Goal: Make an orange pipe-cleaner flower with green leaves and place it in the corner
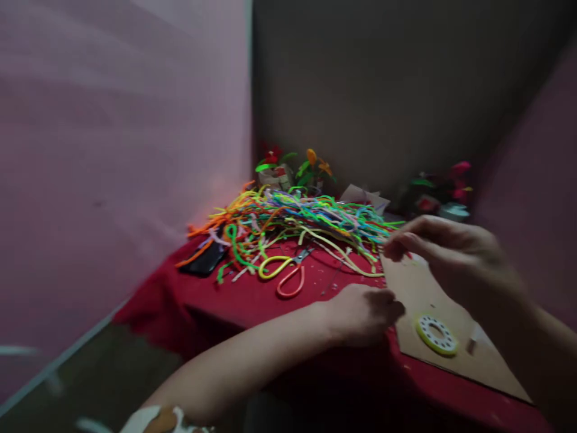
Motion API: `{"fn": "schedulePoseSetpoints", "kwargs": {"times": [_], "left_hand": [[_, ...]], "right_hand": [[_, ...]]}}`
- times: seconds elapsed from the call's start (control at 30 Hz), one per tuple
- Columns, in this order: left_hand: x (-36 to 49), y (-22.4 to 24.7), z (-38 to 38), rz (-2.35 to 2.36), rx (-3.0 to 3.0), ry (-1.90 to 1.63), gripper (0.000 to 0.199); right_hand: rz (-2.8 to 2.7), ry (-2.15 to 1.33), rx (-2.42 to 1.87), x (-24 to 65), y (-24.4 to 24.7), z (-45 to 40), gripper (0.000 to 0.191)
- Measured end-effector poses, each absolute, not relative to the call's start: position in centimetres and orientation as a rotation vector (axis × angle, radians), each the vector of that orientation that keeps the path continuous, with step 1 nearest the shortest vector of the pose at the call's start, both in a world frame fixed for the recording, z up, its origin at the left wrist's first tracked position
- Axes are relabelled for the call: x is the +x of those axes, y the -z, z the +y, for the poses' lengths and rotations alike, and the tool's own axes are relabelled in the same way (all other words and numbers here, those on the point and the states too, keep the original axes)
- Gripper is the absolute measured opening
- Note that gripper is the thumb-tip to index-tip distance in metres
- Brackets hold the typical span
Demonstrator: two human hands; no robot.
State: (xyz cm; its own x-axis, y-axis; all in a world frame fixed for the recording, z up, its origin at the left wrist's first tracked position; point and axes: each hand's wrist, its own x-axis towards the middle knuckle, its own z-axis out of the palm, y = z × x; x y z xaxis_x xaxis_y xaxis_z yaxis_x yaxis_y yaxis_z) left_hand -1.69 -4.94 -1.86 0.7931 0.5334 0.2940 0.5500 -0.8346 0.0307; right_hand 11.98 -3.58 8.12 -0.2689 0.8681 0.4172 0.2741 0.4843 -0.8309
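Observation:
My left hand [367,314] is closed over the table's front edge, beside the cardboard sheet; what its fingers hold, if anything, is too small to tell. Higher and to the right, my right hand [455,258] is raised over the cardboard [415,288] with thumb and fingertips pinched together; nothing can be made out between them. A yellow-green ring with a white dotted face [436,334] lies on the cardboard below my right hand. Scissors with one yellow and one red handle [295,260] rest on the red cloth, left of my hands.
A heap of colourful fuzzy stems [311,213] spreads across the back of the red-covered table [243,297]. A black phone-like object [204,260] lies at the left. Artificial flowers [312,157] stand behind, with a pink one [460,171] at the right. Walls enclose the table.

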Motion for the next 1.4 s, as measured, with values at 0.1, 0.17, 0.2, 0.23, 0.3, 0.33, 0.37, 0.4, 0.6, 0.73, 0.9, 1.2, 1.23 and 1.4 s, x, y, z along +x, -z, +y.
{"fn": "schedulePoseSetpoints", "kwargs": {"times": [0.1,0.17,0.2,0.23,0.3,0.33,0.37,0.4,0.6,0.73,0.9,1.2,1.23,1.4], "left_hand": [[-3.9,1.1,-8.0,-0.914,-2.793,0.571,0.016],[-6.3,0.7,-9.6,-1.124,-2.666,0.667,0.014],[-7.9,0.6,-10.3,-1.216,-2.617,0.753,0.015],[-9.6,0.4,-10.9,-1.357,-2.546,0.857,0.017],[-13.5,0.1,-11.8,-1.714,-2.273,1.007,0.016],[-15.6,0.1,-12.0,-1.923,-2.053,1.024,0.014],[-17.6,0.0,-12.2,-2.016,-1.923,1.017,0.014],[-19.6,0.0,-12.2,-2.076,-1.826,1.005,0.015],[-27.7,0.6,-10.6,-2.395,-1.445,0.734,0.015],[-29.3,0.9,-8.0,-2.542,-1.445,0.459,0.023],[-30.3,0.5,-5.5,-2.628,-1.506,0.152,0.028],[-31.0,0.4,-3.6,-2.545,-1.619,-0.041,0.031],[-31.2,0.4,-3.2,-2.523,-1.639,-0.035,0.031],[-32.1,0.5,-0.6,-2.439,-1.760,0.065,0.032]], "right_hand": [[-1.743,-0.881,-0.930,11.7,-6.0,-4.9,0.013],[-1.750,-0.922,-0.895,11.0,-4.8,-5.3,0.015],[-1.775,-0.969,-0.894,10.5,-4.3,-5.4,0.018],[-1.812,-1.025,-0.874,10.0,-4.0,-5.6,0.021],[-1.868,-1.136,-0.844,8.7,-3.5,-5.8,0.027],[-1.877,-1.178,-0.815,7.9,-3.4,-5.8,0.029],[-1.880,-1.213,-0.775,7.0,-3.1,-5.8,0.030],[-1.877,-1.235,-0.720,5.9,-2.9,-5.7,0.029],[-2.368,-0.883,-0.435,-4.7,-0.2,-4.6,0.037],[-2.646,-0.445,-0.341,-12.3,0.9,-3.5,0.051],[-2.783,-0.120,-0.356,-17.2,1.2,-0.9,0.047],[-2.827,0.293,-0.419,-16.5,1.8,2.7,0.050],[-2.829,0.317,-0.435,-16.2,1.9,3.0,0.050],[-2.851,0.376,-0.478,-14.9,2.3,4.2,0.032]]}}
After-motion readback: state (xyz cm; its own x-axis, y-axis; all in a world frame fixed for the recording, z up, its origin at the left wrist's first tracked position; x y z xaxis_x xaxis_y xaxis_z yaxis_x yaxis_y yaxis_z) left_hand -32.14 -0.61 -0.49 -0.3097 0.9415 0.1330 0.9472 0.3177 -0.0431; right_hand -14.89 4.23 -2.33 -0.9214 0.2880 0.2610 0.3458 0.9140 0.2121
